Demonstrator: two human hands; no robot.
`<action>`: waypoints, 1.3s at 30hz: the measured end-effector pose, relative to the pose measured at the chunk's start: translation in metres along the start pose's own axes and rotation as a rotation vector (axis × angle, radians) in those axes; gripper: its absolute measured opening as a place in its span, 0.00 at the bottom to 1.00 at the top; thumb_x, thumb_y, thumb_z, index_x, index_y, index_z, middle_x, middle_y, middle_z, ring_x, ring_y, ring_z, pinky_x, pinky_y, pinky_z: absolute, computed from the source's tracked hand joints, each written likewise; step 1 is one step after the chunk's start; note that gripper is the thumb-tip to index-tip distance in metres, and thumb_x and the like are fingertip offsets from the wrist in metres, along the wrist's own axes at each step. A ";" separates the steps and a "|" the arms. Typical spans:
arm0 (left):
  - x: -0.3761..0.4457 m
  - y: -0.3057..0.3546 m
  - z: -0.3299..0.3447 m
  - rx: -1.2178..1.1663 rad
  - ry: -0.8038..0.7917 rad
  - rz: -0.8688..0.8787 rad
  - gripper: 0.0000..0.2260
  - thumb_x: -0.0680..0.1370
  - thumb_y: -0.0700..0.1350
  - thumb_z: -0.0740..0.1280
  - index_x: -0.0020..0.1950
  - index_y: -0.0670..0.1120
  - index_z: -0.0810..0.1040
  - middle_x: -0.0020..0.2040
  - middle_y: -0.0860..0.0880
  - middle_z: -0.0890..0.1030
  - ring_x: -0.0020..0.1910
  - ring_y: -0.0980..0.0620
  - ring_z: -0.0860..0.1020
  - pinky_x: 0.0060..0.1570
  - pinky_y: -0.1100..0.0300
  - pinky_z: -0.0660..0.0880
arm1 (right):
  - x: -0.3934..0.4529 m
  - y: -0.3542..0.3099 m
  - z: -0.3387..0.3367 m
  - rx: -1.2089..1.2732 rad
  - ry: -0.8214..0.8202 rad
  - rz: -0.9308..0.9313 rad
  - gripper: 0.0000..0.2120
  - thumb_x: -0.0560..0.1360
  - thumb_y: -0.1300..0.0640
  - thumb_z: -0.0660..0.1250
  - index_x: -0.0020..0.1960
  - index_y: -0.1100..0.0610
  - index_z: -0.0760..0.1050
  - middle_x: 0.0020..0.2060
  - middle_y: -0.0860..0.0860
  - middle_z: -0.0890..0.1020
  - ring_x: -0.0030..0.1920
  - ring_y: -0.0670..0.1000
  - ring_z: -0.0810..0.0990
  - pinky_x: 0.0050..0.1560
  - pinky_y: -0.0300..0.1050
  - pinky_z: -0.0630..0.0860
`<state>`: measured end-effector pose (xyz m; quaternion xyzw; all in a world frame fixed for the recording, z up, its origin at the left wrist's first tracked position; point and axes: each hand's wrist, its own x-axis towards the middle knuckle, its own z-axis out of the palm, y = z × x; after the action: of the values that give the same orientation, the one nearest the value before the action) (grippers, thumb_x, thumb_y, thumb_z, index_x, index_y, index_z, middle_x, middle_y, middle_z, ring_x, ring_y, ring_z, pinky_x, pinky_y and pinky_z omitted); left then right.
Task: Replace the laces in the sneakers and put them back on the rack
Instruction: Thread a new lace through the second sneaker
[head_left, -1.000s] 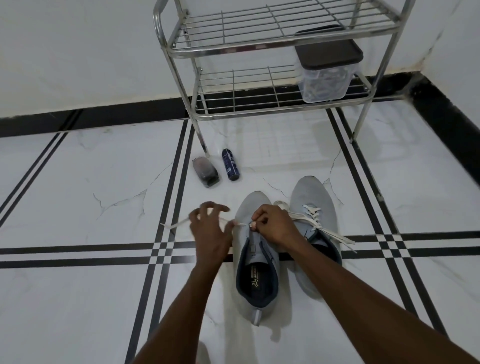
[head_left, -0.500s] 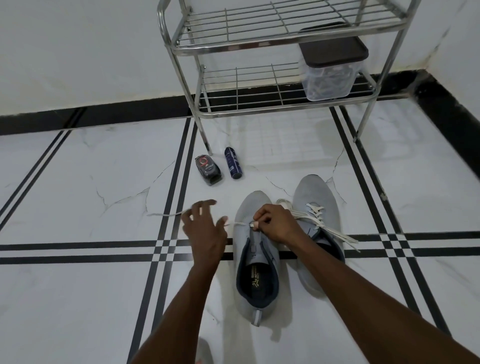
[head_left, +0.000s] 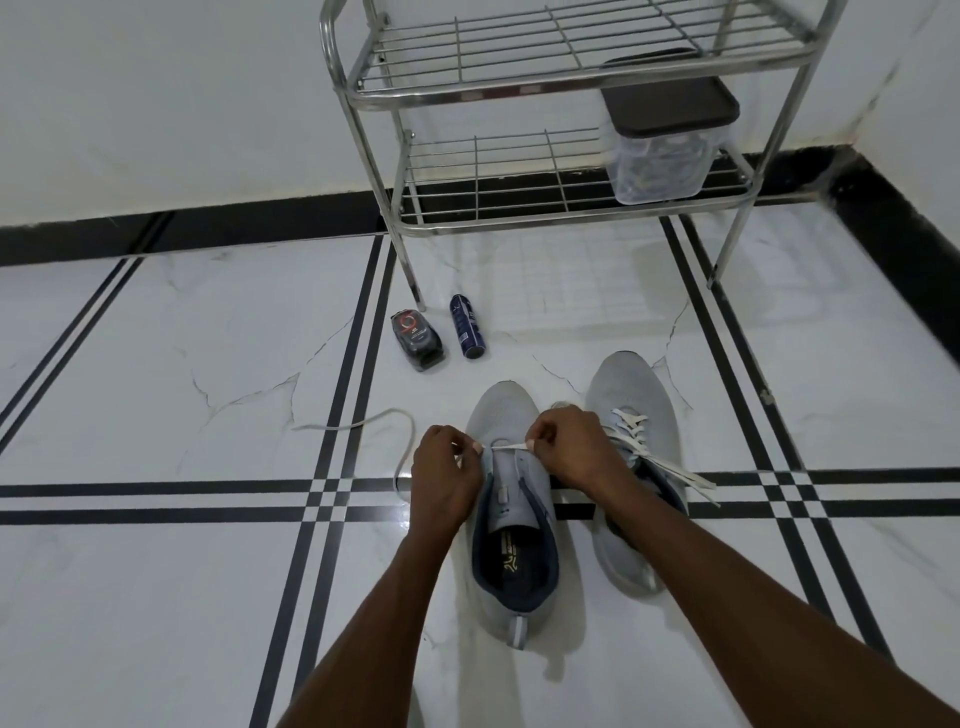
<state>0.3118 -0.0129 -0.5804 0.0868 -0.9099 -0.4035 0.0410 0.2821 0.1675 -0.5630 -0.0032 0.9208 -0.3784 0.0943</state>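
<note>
Now I'm pinching the flat white lace (head_left: 506, 446) with left hand (head_left: 445, 480) and right hand (head_left: 569, 451), evening both ends across the grey knit sneaker (head_left: 511, 512).

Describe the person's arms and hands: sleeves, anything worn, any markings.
Both forearms are bare for all of their visible length, with no sleeve edge in view. The left hand and right hand wear no gloves, and no rings, watch or bands show. Light, short fingernails show on each hand. No markings can be made out.
</note>
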 end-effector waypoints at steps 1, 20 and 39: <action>0.000 0.001 -0.001 -0.006 0.004 -0.040 0.04 0.80 0.43 0.67 0.46 0.45 0.77 0.46 0.52 0.78 0.44 0.56 0.76 0.40 0.72 0.70 | 0.000 -0.002 0.000 -0.007 -0.007 0.003 0.04 0.74 0.61 0.71 0.42 0.56 0.85 0.40 0.50 0.84 0.42 0.46 0.78 0.49 0.41 0.76; 0.015 0.016 -0.013 -0.049 -0.105 0.179 0.14 0.78 0.43 0.70 0.62 0.53 0.79 0.61 0.56 0.79 0.64 0.52 0.67 0.62 0.57 0.65 | 0.005 -0.024 -0.022 0.328 -0.087 0.185 0.08 0.76 0.52 0.72 0.47 0.58 0.81 0.36 0.51 0.86 0.32 0.48 0.82 0.37 0.41 0.77; 0.052 0.005 -0.050 0.057 0.174 -0.292 0.09 0.81 0.53 0.68 0.56 0.54 0.85 0.57 0.48 0.85 0.62 0.44 0.79 0.64 0.43 0.73 | 0.004 -0.045 -0.066 0.419 -0.187 0.132 0.10 0.78 0.53 0.71 0.52 0.60 0.78 0.38 0.50 0.86 0.31 0.45 0.77 0.32 0.40 0.70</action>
<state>0.2677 -0.0557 -0.5425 0.2540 -0.8917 -0.3702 0.0580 0.2635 0.1806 -0.4866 0.0418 0.8077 -0.5522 0.2023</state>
